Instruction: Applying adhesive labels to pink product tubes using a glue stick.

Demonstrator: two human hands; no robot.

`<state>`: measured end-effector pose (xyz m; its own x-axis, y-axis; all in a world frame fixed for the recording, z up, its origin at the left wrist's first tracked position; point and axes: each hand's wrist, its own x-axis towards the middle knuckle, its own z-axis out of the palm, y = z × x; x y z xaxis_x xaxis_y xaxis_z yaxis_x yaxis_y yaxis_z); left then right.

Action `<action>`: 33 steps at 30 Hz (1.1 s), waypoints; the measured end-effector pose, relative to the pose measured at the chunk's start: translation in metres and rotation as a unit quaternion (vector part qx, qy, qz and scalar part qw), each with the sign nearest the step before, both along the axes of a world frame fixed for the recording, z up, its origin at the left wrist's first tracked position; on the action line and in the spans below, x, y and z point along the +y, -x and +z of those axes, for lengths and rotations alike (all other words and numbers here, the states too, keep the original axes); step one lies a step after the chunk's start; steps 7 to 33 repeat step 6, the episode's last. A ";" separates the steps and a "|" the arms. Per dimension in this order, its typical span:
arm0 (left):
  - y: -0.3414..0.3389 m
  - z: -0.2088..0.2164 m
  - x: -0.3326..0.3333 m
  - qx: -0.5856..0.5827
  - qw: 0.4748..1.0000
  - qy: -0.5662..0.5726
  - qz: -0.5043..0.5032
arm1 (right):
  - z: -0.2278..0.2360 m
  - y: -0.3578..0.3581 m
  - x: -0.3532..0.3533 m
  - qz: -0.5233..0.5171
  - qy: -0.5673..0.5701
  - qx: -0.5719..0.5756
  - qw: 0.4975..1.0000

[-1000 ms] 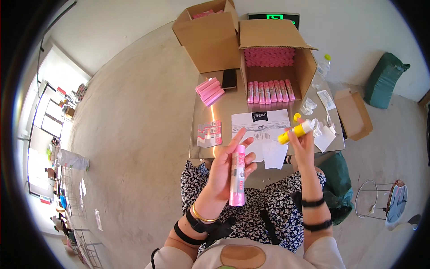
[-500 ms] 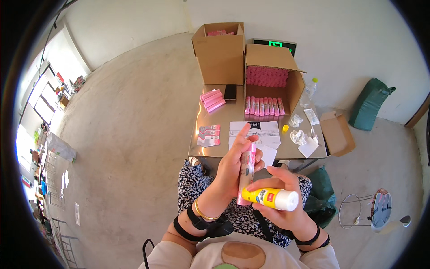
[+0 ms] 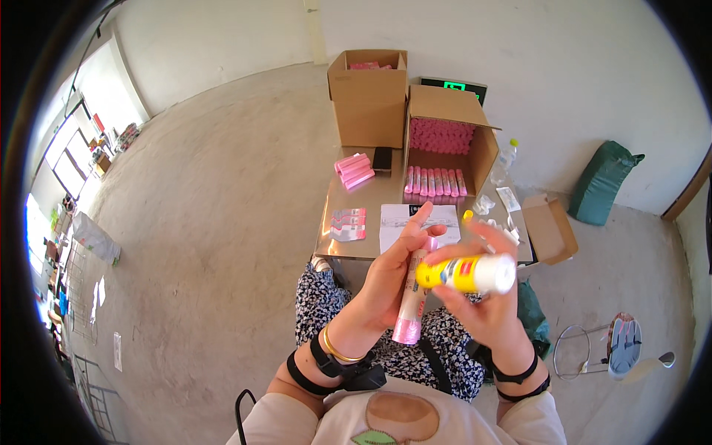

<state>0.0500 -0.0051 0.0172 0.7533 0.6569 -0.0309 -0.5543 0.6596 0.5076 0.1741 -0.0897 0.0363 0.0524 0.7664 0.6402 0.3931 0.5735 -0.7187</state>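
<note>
My left hand (image 3: 382, 285) is closed around a slim pink tube (image 3: 409, 315) with a pale wrapped middle, held tilted above my lap. In my right hand (image 3: 486, 315) is a yellow-and-white glue stick (image 3: 463, 274), slightly blurred, lying across the tube near its upper half. Whether the two touch cannot be made out. Beyond the hands, a white printed carton (image 3: 397, 226) lies on the metal table (image 3: 330, 200). Pink-and-grey labels (image 3: 348, 224) are to its left, and a small yellow cap (image 3: 467, 215) is to its right.
A row of pink tubes (image 3: 435, 182) stands before an open carton (image 3: 486, 152) packed with more. Left of it are a taller carton (image 3: 368, 111), a phone (image 3: 382, 159) and stacked pink pieces (image 3: 354, 171). Crumpled paper (image 3: 484, 204) and a bottle (image 3: 504, 163) are at the right.
My right hand has moved the glue stick up and to the right, from the tube's lower part toward its upper half. The tube's lower end is now uncovered. The view has shifted slightly.
</note>
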 end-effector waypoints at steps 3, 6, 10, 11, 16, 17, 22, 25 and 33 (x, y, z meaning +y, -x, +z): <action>0.001 -0.005 0.000 0.001 1.000 -0.012 -0.005 | 0.004 0.000 0.004 0.008 -0.004 -0.042 0.999; 0.004 -0.008 0.006 -0.003 1.000 -0.025 -0.016 | -0.002 0.008 -0.004 0.089 0.002 -0.019 0.996; 0.004 -0.008 0.006 -0.003 1.000 -0.025 -0.016 | -0.002 0.008 -0.004 0.089 0.002 -0.019 0.996; 0.004 -0.008 0.006 -0.003 1.000 -0.025 -0.016 | -0.002 0.008 -0.004 0.089 0.002 -0.019 0.996; 0.004 -0.008 0.006 -0.003 1.000 -0.025 -0.016 | -0.002 0.008 -0.004 0.089 0.002 -0.019 0.996; 0.004 -0.008 0.006 -0.003 1.000 -0.025 -0.016 | -0.002 0.008 -0.004 0.089 0.002 -0.019 0.996; 0.004 -0.008 0.006 -0.003 1.000 -0.025 -0.016 | -0.002 0.008 -0.004 0.089 0.002 -0.019 0.996; 0.004 -0.008 0.006 -0.003 1.000 -0.025 -0.016 | -0.002 0.008 -0.004 0.089 0.002 -0.019 0.996; 0.004 -0.008 0.006 -0.003 1.000 -0.025 -0.016 | -0.002 0.008 -0.004 0.089 0.002 -0.019 0.996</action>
